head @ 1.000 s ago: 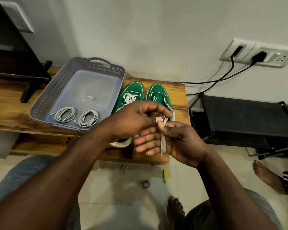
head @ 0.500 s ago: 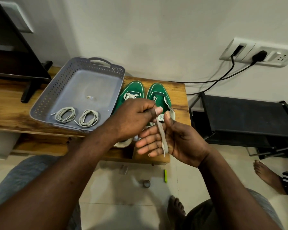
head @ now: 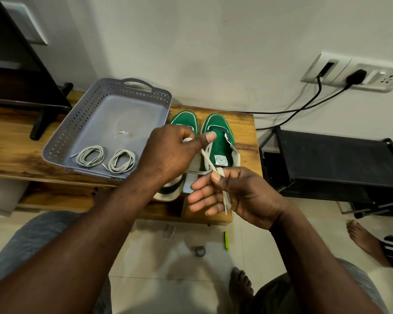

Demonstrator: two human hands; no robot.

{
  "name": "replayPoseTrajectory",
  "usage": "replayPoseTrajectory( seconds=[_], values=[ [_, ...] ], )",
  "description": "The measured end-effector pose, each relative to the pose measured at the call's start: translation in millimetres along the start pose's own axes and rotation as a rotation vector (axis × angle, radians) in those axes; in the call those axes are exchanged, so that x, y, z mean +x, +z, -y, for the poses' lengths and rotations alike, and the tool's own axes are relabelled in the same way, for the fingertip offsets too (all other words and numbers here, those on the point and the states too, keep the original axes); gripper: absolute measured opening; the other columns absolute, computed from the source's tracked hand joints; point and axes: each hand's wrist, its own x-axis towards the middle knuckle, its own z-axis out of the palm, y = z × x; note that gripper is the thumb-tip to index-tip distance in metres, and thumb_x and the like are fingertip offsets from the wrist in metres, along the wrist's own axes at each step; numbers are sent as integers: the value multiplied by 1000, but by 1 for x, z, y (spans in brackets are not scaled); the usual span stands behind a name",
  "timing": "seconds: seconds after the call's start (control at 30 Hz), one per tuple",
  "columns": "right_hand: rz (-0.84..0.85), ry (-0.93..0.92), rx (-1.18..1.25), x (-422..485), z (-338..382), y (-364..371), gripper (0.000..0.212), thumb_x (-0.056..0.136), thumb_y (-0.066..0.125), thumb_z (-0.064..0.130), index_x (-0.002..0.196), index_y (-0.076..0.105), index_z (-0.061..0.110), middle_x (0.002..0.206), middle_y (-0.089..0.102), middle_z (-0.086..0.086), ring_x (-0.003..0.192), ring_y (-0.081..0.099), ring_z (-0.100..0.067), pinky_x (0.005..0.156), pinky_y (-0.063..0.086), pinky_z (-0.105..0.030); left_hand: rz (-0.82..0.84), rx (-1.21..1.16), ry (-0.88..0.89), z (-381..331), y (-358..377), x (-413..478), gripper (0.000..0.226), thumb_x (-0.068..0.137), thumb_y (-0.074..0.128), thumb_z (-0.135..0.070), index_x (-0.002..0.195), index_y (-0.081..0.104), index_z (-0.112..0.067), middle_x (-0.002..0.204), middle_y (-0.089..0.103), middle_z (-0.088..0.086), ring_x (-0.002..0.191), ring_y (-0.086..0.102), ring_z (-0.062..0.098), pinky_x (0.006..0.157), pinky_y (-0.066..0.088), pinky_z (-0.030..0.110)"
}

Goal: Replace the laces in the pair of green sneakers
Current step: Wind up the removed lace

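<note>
Both of our hands have hold of one white lace (head: 207,158). Our left hand (head: 168,155) pinches its upper end between thumb and curled fingers. Our right hand (head: 234,196) pins it under the thumb against the forefinger, the other fingers loosely spread. The lace slants between them, its tail hanging across the right palm. Behind the hands the green sneakers (head: 220,132) stand side by side on the wooden bench (head: 14,150), just right of the grey basket (head: 77,123), where two coiled laces (head: 90,156) lie.
</note>
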Motion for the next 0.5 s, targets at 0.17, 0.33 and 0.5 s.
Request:
replayPoseTrajectory(
  seconds=[0.17,0.33,0.5],
  values=[
    [-62,-25,-2,1,1,-1,39,107,47,22,123,68,-6,118,72,-30,102,75,-35,78,62,-31,-118,201,72,7,-2,2,25,93,66,-57,91,70,-32,88,64,-13,87,62,19,74,53,38],
    [-95,-45,3,0,1,-3,35,104,49,23,117,73,0,115,73,-28,100,76,-34,78,62,-32,254,-71,-116,-11,-5,-7,49,94,63,-60,77,79,-17,70,75,-6,69,70,0,71,52,26],
    [-124,-23,-13,3,1,-1,37,102,50,22,118,70,-4,114,73,-29,97,77,-35,76,61,-32,409,-438,-248,-17,0,-12,32,92,78,-33,84,74,-2,76,69,10,69,60,13,69,52,29]
  ],
)
